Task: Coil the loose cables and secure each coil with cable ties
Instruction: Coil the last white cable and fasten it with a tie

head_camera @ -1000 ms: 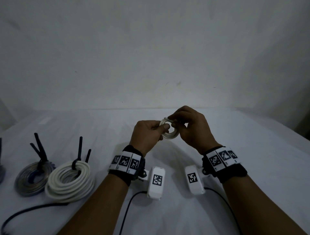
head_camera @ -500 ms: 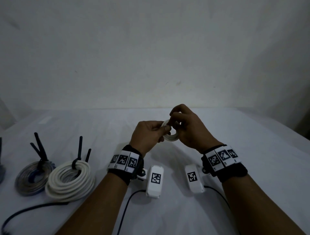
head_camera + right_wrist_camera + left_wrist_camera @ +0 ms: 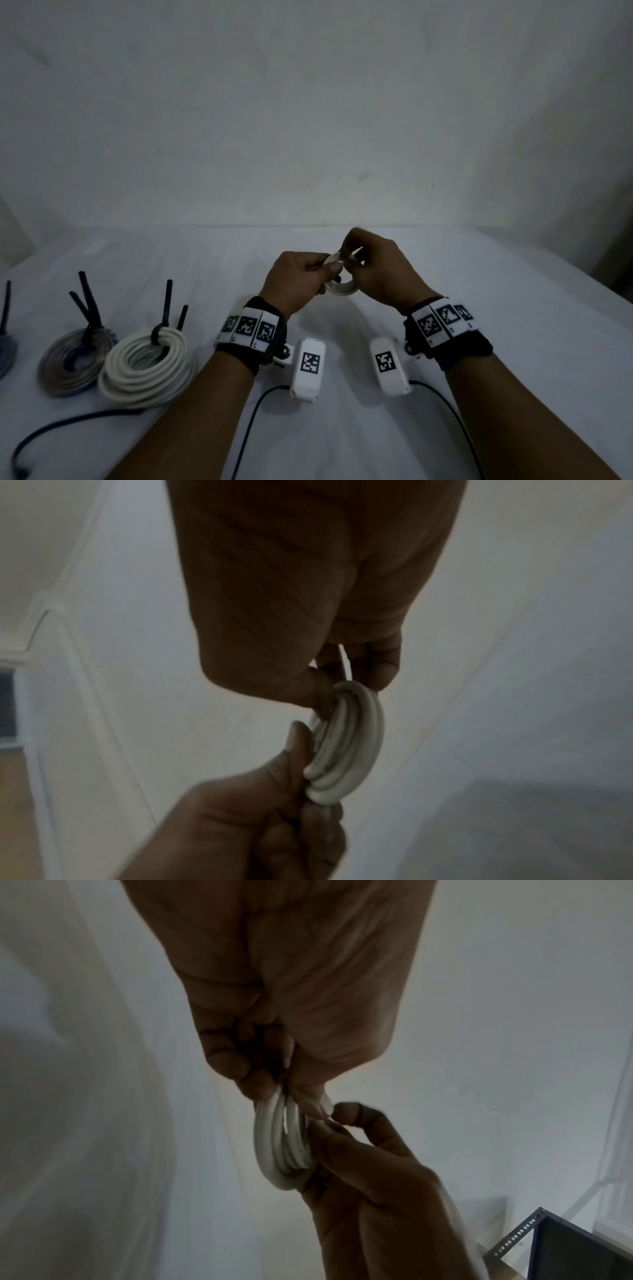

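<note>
Your left hand and right hand hold a small white coil between them, raised above the table. Your left thumb and fingers pinch one side of the coil; your right fingers curl round a strand at its top. On the table to your left lie a tied white coil and, beside it, a tied grey coil.

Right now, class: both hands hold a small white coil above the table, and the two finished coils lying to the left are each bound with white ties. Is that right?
Not quite. The ties on the two finished coils are black, as the head view shows. The rest stands: left hand and right hand hold the small white coil above the table.
</note>
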